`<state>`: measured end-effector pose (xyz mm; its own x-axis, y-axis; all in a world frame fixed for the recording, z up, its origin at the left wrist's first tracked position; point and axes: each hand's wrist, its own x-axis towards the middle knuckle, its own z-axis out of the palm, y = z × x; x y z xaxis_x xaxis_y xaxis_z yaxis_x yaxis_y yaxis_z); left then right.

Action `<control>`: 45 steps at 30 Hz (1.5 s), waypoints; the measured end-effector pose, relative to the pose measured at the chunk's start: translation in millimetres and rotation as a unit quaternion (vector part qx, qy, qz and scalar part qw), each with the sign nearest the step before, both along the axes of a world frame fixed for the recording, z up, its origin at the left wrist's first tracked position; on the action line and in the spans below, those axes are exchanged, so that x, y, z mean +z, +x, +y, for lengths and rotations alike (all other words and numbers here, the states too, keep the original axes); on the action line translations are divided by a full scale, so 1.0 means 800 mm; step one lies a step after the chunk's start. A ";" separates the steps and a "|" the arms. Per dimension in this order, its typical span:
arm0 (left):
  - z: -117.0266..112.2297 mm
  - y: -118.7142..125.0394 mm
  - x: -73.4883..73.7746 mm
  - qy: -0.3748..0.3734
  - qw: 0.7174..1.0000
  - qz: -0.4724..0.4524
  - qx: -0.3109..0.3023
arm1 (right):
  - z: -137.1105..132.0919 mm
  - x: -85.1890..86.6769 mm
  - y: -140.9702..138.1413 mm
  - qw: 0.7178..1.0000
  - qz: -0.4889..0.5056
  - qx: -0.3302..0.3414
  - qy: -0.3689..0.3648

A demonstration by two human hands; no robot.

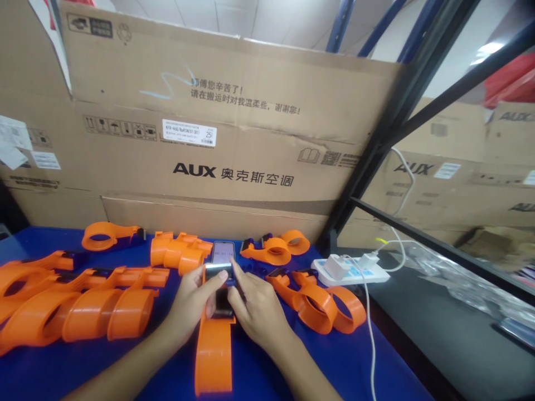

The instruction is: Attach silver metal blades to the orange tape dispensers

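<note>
An orange tape dispenser (214, 356) lies between my hands, its round band toward me and its cutter end away from me. My left hand (193, 298) is closed around the left side of that end, thumb across the top by a silvery toothed strip (218, 267). From the right, my right hand (259, 306) grips the same end, fingers pressed near a dark blue part. A black roller or pad shows between the hands. Just beyond them, a phone (223, 252) with a lit screen lies on the blue tabletop (175, 370).
Several orange tape dispensers (131, 312) line the left, others (178, 250) sit at the back, and more (317, 306) lie on the right. A white power strip (351, 272) with plugs and cables stands beside a black metal frame (376, 150). Cardboard (251, 128) walls the back.
</note>
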<state>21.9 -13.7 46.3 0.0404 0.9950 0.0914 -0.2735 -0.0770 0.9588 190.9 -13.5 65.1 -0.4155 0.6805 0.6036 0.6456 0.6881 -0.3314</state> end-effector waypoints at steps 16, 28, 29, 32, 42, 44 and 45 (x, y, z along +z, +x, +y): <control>-0.002 0.003 0.013 -0.099 0.985 -0.140 0.000 | 0.010 0.010 0.013 0.999 0.002 0.040 0.024; -0.002 0.008 0.010 -0.109 0.982 -0.150 -0.033 | 0.014 -0.013 0.001 0.987 -0.040 -0.018 0.157; -0.002 0.007 0.009 -0.108 0.983 -0.145 -0.035 | 0.015 -0.015 0.001 0.985 -0.041 -0.016 0.164; -0.004 0.006 0.008 -0.102 0.983 -0.146 -0.041 | 0.014 -0.018 0.001 0.983 -0.046 -0.004 0.176; -0.008 0.005 0.015 -0.102 0.979 -0.159 -0.077 | 0.010 -0.018 0.002 0.982 -0.043 -0.006 0.182; -0.006 0.001 0.015 -0.096 0.983 -0.140 -0.068 | 0.011 -0.012 0.004 0.986 -0.021 0.006 0.168; -0.004 0.000 0.014 -0.091 0.986 -0.127 -0.058 | 0.012 -0.009 0.006 0.988 -0.008 0.018 0.155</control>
<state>21.5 -17.1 57.4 0.1534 0.9859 -0.0665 -0.5038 0.1360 0.8530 195.5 -3.8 58.2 -0.4462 0.4491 0.7741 0.6225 0.7772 -0.0920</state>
